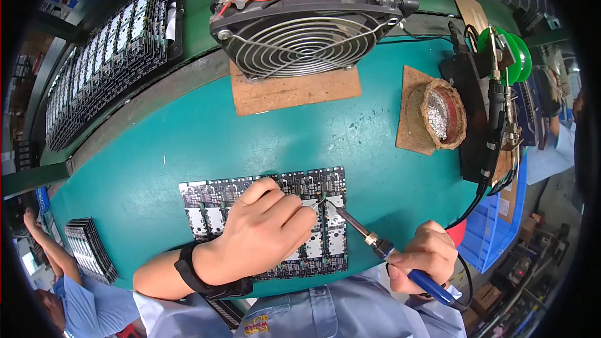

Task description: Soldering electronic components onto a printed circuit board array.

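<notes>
A panel of black and white circuit boards (335,238) lies flat on the green mat in front of me. My left hand (266,225), wearing a black wrist strap (188,269), rests over the panel with fingers curled and pinched. A thin pale wire (319,203) pokes out by its fingertips; the rest of it is hidden. My right hand (429,256) grips a soldering iron (382,247) by its blue handle. The iron slants up and left, its tip at the panel's upper right part, close to the wire's end.
A fan (307,40) stands on a wooden board behind the panel. At right are a round pot (463,116) of silvery bits, a green spool (516,56) and a blue crate (494,225). Circuit boards fill a rack (113,56); another stack (91,247) sits left. A co-worker's arm (53,250) shows beyond.
</notes>
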`<state>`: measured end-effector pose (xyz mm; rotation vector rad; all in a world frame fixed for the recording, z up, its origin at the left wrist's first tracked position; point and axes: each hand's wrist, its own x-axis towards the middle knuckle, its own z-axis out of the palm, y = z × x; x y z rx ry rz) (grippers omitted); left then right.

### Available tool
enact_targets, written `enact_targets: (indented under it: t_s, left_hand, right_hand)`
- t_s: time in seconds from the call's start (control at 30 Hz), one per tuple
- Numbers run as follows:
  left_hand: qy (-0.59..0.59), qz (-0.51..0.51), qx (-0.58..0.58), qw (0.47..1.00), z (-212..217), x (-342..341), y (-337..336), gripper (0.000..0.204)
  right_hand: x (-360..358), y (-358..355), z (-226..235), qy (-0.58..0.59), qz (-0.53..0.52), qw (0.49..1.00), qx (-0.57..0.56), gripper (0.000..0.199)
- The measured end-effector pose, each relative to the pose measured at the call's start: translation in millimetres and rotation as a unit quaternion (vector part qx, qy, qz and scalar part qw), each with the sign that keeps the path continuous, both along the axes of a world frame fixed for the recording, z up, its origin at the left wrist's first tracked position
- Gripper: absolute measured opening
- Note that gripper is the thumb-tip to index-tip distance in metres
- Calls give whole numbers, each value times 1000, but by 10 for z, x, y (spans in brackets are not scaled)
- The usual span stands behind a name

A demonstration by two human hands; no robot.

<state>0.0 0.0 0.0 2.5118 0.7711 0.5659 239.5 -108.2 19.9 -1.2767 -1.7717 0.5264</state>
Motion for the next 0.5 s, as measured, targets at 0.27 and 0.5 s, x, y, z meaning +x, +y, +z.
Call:
enact_targets:
  t_s: [0.27, 0.5]
  left_hand:
    - [-9, -2, 11, 1000, -21, -3, 7, 20]
    - [-9, -6, 6, 1000, -14, 5, 15, 19]
  right_hand:
    - [-21, 53, -17, -17, 33, 999, -2, 16]
    - [-34, 100, 88, -54, 57, 997, -12, 23]
